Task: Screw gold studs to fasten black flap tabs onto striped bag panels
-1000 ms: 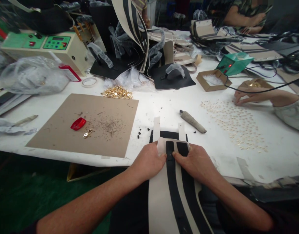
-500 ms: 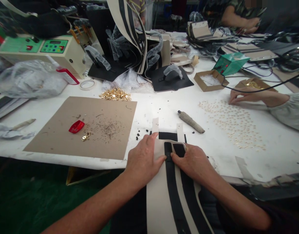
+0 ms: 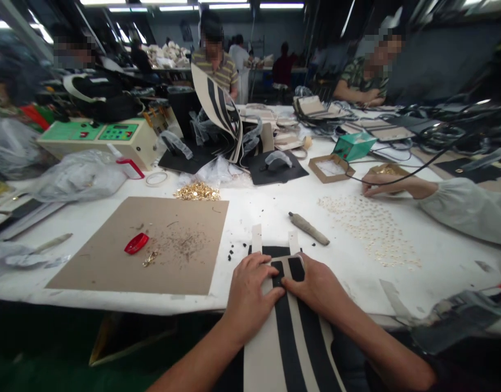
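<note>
A cream and black striped panel [image 3: 291, 348] hangs over the near edge of the white table [image 3: 275, 209], its top end folded over. My left hand [image 3: 250, 291] lies flat on the fold's left side, fingers stretched out and pressing down. My right hand [image 3: 318, 283] presses the fold's right side, thumb beside the middle black stripe, fingers curled over the edge. Two cream tabs [image 3: 256, 239] of the panel stick out beyond my hands.
A brown board [image 3: 152, 245] with a red piece [image 3: 136, 243] lies to the left, gold fittings [image 3: 196, 191] behind it. A wrapped tool [image 3: 308, 228] lies ahead. A co-worker's hand [image 3: 381, 185] rests by small gold parts [image 3: 368, 228] at right. A machine [image 3: 107, 139] stands back left.
My view has tilted up, showing the room and other people. My left hand has spread flat over the fold; both hands stay on the panel.
</note>
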Available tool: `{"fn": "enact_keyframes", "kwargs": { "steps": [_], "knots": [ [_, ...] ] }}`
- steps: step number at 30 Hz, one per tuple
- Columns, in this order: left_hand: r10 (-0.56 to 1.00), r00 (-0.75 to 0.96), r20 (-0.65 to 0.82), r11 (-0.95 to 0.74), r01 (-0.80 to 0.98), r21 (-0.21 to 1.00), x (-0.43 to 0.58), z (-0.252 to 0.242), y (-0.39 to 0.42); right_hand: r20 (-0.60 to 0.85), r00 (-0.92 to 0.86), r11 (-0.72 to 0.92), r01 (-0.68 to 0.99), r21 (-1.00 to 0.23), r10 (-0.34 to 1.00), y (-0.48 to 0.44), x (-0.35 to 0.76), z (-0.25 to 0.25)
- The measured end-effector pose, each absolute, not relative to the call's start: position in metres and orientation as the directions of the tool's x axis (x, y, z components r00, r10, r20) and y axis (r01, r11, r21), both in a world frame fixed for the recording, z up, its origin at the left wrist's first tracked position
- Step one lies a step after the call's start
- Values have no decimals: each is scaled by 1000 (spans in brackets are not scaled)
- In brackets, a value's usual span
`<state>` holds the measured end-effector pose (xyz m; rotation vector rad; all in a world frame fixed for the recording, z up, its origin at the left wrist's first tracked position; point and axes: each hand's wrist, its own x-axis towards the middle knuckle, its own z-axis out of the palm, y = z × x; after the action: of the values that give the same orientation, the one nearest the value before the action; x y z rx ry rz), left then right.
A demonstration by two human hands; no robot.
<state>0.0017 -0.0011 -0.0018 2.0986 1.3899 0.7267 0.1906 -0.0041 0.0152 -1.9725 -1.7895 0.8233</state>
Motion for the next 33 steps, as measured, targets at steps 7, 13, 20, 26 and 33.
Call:
{"fn": "enact_keyframes", "kwargs": {
  "steps": [7,13,20,26,33],
  "knots": [
    [928,329,173,-360,677,642,-6,-13,5,86,200,-84,708,-701,976,-16,233,-3],
    [909,353,224,-411,664,624,-9,-25,12,65,428,-345,801,-489,902,-14,316,-7],
    [902,358,241,-427,662,616,-9,-25,13,9,527,-476,775,-415,850,-11,343,-10],
    [902,357,242,-426,655,624,-9,-21,8,-59,510,-482,761,-434,858,-9,342,-7],
    [921,341,187,-375,648,663,-5,-7,-1,-181,353,-397,807,-437,918,-16,341,-13]
  ]
}}
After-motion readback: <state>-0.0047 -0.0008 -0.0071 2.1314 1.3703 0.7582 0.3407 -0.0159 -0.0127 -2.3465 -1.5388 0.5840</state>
